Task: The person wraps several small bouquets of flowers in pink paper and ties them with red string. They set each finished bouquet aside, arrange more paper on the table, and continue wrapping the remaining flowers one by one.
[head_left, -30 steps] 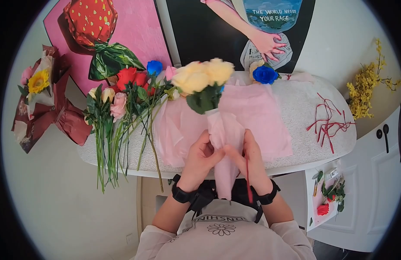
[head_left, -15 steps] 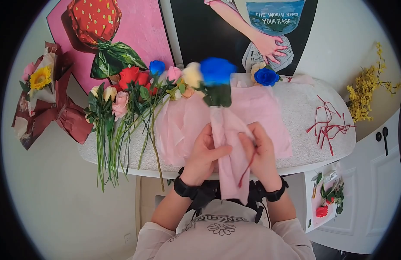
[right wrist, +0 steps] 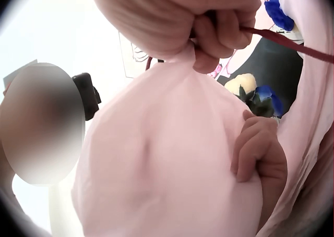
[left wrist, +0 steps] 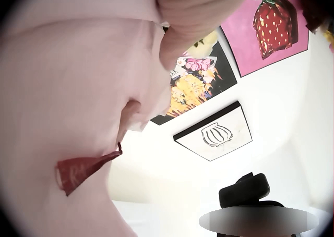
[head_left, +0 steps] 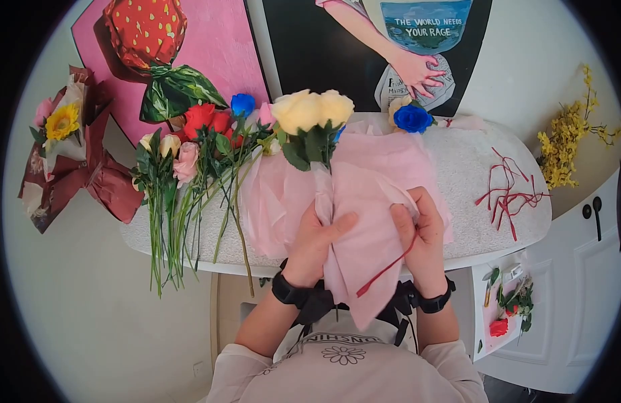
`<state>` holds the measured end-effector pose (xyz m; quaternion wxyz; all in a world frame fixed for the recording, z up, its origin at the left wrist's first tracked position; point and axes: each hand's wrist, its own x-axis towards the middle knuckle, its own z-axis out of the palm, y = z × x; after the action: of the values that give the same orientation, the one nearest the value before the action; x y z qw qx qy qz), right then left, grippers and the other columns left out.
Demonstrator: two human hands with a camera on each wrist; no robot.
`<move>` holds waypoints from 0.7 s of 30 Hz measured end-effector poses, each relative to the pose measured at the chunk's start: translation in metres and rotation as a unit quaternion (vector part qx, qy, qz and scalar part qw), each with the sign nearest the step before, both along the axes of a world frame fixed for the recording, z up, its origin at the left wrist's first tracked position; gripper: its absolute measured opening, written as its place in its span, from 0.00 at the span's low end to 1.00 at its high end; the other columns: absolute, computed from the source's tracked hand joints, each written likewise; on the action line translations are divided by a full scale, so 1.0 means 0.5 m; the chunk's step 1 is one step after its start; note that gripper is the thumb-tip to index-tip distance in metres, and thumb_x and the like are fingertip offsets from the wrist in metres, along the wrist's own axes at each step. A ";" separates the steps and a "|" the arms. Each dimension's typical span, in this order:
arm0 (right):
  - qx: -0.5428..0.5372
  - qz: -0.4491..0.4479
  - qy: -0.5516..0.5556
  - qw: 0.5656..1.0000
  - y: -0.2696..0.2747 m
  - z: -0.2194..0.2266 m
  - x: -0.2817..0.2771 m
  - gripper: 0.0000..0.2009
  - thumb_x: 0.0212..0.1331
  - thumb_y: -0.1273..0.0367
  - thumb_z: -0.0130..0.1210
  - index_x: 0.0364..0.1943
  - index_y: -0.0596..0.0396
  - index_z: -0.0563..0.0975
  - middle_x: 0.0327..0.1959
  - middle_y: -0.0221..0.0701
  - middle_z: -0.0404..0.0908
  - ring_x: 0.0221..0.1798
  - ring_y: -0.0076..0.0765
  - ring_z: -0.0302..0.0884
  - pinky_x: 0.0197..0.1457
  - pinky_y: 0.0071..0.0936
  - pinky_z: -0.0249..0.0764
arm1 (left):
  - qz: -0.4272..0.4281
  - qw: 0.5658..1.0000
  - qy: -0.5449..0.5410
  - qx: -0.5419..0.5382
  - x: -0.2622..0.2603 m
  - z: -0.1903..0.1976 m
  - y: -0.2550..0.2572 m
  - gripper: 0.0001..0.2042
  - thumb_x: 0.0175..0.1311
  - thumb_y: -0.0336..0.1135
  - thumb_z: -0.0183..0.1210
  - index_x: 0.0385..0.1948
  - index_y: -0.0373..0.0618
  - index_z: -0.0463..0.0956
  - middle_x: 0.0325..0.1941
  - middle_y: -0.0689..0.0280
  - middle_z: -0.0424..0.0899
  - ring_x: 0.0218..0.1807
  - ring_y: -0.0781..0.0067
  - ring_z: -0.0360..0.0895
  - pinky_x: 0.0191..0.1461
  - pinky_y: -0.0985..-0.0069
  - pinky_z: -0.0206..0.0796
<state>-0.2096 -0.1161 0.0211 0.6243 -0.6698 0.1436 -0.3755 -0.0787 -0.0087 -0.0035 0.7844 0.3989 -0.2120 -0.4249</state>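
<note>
A small bouquet of cream roses (head_left: 313, 111) with green leaves stands upright in front of the body, a bit of blue petal showing behind them. My left hand (head_left: 316, 243) grips its stems through the pink wrapping sheet (head_left: 361, 252), thumb lying across the front. Off to the right, my right hand (head_left: 423, 232) pinches the sheet's outer edge and draws it out flat. A dark red ribbon (head_left: 390, 270) trails from the right hand across the sheet; in the right wrist view this ribbon (right wrist: 282, 41) passes through the curled fingers. The lower stems are mostly hidden by the sheet.
Loose roses (head_left: 200, 119) with long stems lie at the table's left, overhanging its front edge. More pink sheets (head_left: 270, 208) lie mid-table, red cords (head_left: 505, 195) at right. Behind is another bouquet with a blue rose (head_left: 412, 119). A side drawer (head_left: 488, 339) holds flowers.
The bouquet has turned, a blue rose coming to the front and then cream ones again. My right hand has moved right, opening the wrapping sheet out from around the stems.
</note>
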 end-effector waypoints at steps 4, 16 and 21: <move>-0.028 -0.051 -0.017 0.998 -0.020 0.007 -0.027 0.04 0.69 0.72 0.51 0.41 0.57 0.72 0.36 0.23 0.76 0.39 0.13 0.68 0.45 0.14 0.65 | -0.044 0.999 -0.031 0.007 0.014 0.003 0.008 0.23 0.58 0.25 0.65 0.56 0.36 0.70 0.52 0.62 0.81 0.50 0.72 0.79 0.56 0.73 0.72; -0.013 -0.146 -0.069 0.987 -0.073 0.039 -0.072 0.05 0.70 0.68 0.52 0.39 0.55 0.73 0.32 0.21 0.76 0.34 0.11 0.67 0.40 0.13 0.62 | 0.009 0.994 -0.102 0.047 0.051 -0.038 0.002 0.18 0.55 0.20 0.56 0.50 0.34 0.73 0.48 0.65 0.82 0.47 0.79 0.77 0.55 0.80 0.67; 0.049 -0.180 -0.115 0.976 -0.077 0.043 -0.079 0.06 0.70 0.68 0.51 0.39 0.55 0.73 0.33 0.23 0.78 0.35 0.13 0.69 0.42 0.14 0.65 | 0.006 0.986 -0.152 0.062 0.054 -0.050 -0.004 0.21 0.51 0.17 0.51 0.51 0.33 0.71 0.49 0.65 0.79 0.51 0.80 0.75 0.56 0.82 0.65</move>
<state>-0.2493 -0.1545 0.0427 0.5909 -0.5541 0.2073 -0.5485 -0.0516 -0.0105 -0.0283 0.7193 0.5078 -0.2996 -0.3674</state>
